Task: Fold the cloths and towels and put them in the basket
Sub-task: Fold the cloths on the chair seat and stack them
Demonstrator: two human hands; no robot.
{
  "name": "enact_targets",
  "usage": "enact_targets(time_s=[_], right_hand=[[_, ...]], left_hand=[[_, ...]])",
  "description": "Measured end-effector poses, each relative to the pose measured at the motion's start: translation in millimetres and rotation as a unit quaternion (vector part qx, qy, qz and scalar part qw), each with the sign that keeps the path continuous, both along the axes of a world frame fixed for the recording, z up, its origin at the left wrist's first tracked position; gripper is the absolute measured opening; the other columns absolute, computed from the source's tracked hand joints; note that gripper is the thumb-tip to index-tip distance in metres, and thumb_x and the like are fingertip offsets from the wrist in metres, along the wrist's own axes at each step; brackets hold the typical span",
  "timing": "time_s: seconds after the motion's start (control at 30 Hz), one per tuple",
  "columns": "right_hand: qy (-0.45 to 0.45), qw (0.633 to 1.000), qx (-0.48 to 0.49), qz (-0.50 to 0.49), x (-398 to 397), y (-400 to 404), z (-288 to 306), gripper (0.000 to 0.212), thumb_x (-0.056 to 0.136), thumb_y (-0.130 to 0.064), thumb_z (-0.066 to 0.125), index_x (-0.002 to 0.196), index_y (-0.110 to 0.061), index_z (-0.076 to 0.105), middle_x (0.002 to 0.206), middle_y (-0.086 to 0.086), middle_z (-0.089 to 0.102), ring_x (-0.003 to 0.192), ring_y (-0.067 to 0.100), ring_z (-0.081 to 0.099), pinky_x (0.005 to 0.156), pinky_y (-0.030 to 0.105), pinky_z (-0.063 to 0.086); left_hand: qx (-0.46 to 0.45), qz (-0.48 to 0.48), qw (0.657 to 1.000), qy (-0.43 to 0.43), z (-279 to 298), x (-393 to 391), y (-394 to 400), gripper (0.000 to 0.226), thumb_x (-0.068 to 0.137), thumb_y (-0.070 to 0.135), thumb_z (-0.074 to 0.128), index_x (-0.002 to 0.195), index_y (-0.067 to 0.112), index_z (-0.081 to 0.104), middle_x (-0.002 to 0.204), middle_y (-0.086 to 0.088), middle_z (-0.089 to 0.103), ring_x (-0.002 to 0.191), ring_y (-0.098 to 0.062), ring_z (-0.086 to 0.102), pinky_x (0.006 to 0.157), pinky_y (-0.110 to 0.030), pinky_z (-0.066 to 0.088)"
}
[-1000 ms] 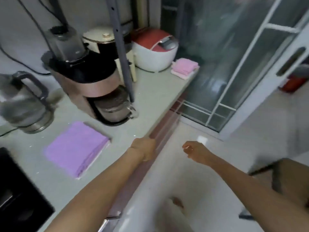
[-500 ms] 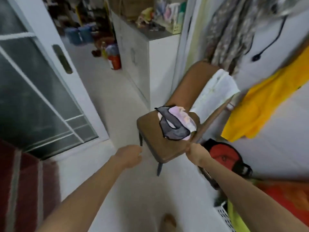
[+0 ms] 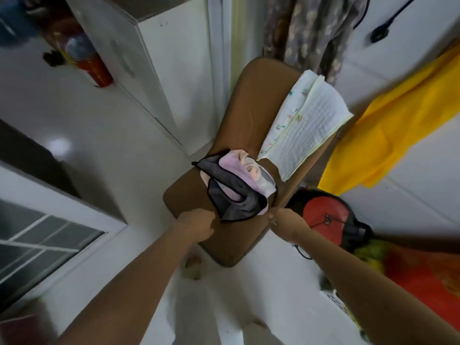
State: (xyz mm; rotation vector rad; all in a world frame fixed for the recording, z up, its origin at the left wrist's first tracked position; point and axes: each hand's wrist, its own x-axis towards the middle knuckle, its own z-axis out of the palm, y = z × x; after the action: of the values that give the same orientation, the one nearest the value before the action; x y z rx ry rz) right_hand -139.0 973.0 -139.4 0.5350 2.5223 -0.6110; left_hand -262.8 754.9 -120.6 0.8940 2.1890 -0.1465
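A crumpled pile of cloths sits on the seat of a brown chair [image 3: 239, 242]: a grey cloth with a black edge [image 3: 231, 202] on top, a lilac-pink cloth [image 3: 234, 165] and a white one [image 3: 266, 183] under it. A white towel [image 3: 306, 125] hangs over the chair back. My left hand [image 3: 196, 225] is curled shut just left of the grey cloth's lower corner. At the pile's right corner my right hand [image 3: 286, 220] rests by the seat edge, its fingers hidden. A white basket's corner [image 3: 331, 300] shows beneath my right arm.
A white cabinet [image 3: 174, 70] stands left of the chair. A yellow garment [image 3: 388, 125] and a flowered one [image 3: 311, 28] hang on the wall behind. On the floor at right lie a red-and-black bag [image 3: 326, 220] and orange fabric [image 3: 423, 277]. A glass sliding door [image 3: 37, 245] is at left.
I have turned away from the counter with its folded purple and pink cloths and come up to the chair. Both hands now reach the cloth pile on the seat.
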Motion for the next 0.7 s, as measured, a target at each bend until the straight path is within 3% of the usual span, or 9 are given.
enact_targets(time_s=[0.17, 0.33, 0.4, 0.43, 0.47, 0.5, 0.57, 0.63, 0.7], right_hand=[[-0.065, 0.997, 0.013, 0.026, -57, -20, -53, 0.044, 0.093, -0.026, 0.051, 0.134, -0.013, 0.043, 0.134, 0.008, 0.049, 0.123, 0.027, 0.047, 0.096, 0.034, 0.04], [-0.071, 0.994, 0.061, 0.063, -119, -51, -118, 0.049, 0.093, -0.024, 0.048, 0.14, -0.016, 0.036, 0.143, 0.006, 0.039, 0.132, 0.027, 0.037, 0.105, 0.038, 0.034], [-0.067, 0.987, 0.079, 0.123, -130, -70, -148, 0.049, 0.089, -0.016, 0.056, 0.136, -0.01, 0.043, 0.14, 0.014, 0.039, 0.128, 0.032, 0.04, 0.093, 0.04, 0.045], [-0.047, 0.985, 0.085, 0.145, -134, -77, -162, 0.049, 0.077, -0.014, 0.069, 0.124, -0.009, 0.055, 0.128, 0.016, 0.049, 0.117, 0.033, 0.05, 0.073, 0.037, 0.054], [-0.045, 0.982, 0.089, 0.159, -136, -82, -177, 0.049, 0.06, -0.014, 0.08, 0.106, -0.01, 0.065, 0.112, 0.015, 0.058, 0.1, 0.031, 0.059, 0.051, 0.031, 0.051], [-0.049, 0.981, 0.096, 0.164, -136, -88, -192, 0.049, 0.047, -0.013, 0.084, 0.094, -0.011, 0.069, 0.1, 0.013, 0.062, 0.086, 0.028, 0.063, 0.038, 0.026, 0.041], [-0.045, 0.979, 0.101, 0.173, -141, -92, -217, 0.051, 0.049, -0.01, 0.083, 0.098, -0.008, 0.069, 0.101, 0.014, 0.06, 0.086, 0.03, 0.063, 0.041, 0.025, 0.036], [-0.041, 0.981, 0.098, 0.165, -142, -93, -233, 0.052, 0.067, -0.003, 0.072, 0.118, -0.002, 0.06, 0.113, 0.017, 0.053, 0.101, 0.034, 0.057, 0.059, 0.031, 0.045], [0.011, 0.979, 0.127, 0.16, -143, -89, -241, 0.048, 0.054, -0.006, 0.081, 0.1, -0.005, 0.069, 0.092, 0.014, 0.062, 0.083, 0.028, 0.061, 0.059, 0.031, 0.049]], left_hand=[[-0.008, -0.069, 0.997, -0.015, -59, -92, 18, 0.035, 0.097, 0.026, 0.045, 0.129, 0.012, 0.048, 0.125, -0.01, 0.052, 0.113, -0.026, 0.051, 0.088, -0.035, 0.044], [0.034, -0.095, 0.995, -0.014, -131, -162, 40, 0.035, 0.098, 0.015, 0.041, 0.133, 0.013, 0.046, 0.128, -0.01, 0.05, 0.117, -0.027, 0.047, 0.091, -0.036, 0.042], [0.067, -0.104, 0.992, -0.024, -163, -175, 45, 0.042, 0.097, 0.01, 0.041, 0.138, 0.017, 0.041, 0.131, -0.009, 0.048, 0.119, -0.026, 0.046, 0.093, -0.037, 0.043], [0.072, -0.12, 0.99, -0.027, -179, -179, 46, 0.044, 0.097, 0.008, 0.04, 0.14, 0.017, 0.04, 0.134, -0.008, 0.046, 0.122, -0.026, 0.043, 0.095, -0.037, 0.044], [0.073, -0.145, 0.986, -0.028, -194, -182, 46, 0.044, 0.097, 0.007, 0.04, 0.14, 0.016, 0.04, 0.14, -0.007, 0.042, 0.128, -0.025, 0.039, 0.099, -0.037, 0.043], [0.077, -0.172, 0.982, -0.025, -207, -185, 47, 0.044, 0.097, 0.007, 0.039, 0.14, 0.015, 0.04, 0.146, -0.005, 0.037, 0.134, -0.024, 0.032, 0.103, -0.037, 0.041], [0.079, -0.221, 0.972, -0.008, -231, -189, 48, 0.046, 0.098, 0.009, 0.037, 0.143, 0.015, 0.037, 0.152, -0.002, 0.028, 0.141, -0.023, 0.02, 0.107, -0.037, 0.038], [0.074, -0.251, 0.965, 0.015, -251, -189, 48, 0.046, 0.097, 0.01, 0.039, 0.143, 0.014, 0.037, 0.15, -0.005, 0.029, 0.141, -0.025, 0.022, 0.106, -0.036, 0.037], [0.125, -0.265, 0.955, 0.054, -269, -186, 44, 0.041, 0.091, 0.008, 0.045, 0.131, 0.01, 0.05, 0.135, -0.012, 0.045, 0.126, -0.031, 0.041, 0.099, -0.038, 0.041]])
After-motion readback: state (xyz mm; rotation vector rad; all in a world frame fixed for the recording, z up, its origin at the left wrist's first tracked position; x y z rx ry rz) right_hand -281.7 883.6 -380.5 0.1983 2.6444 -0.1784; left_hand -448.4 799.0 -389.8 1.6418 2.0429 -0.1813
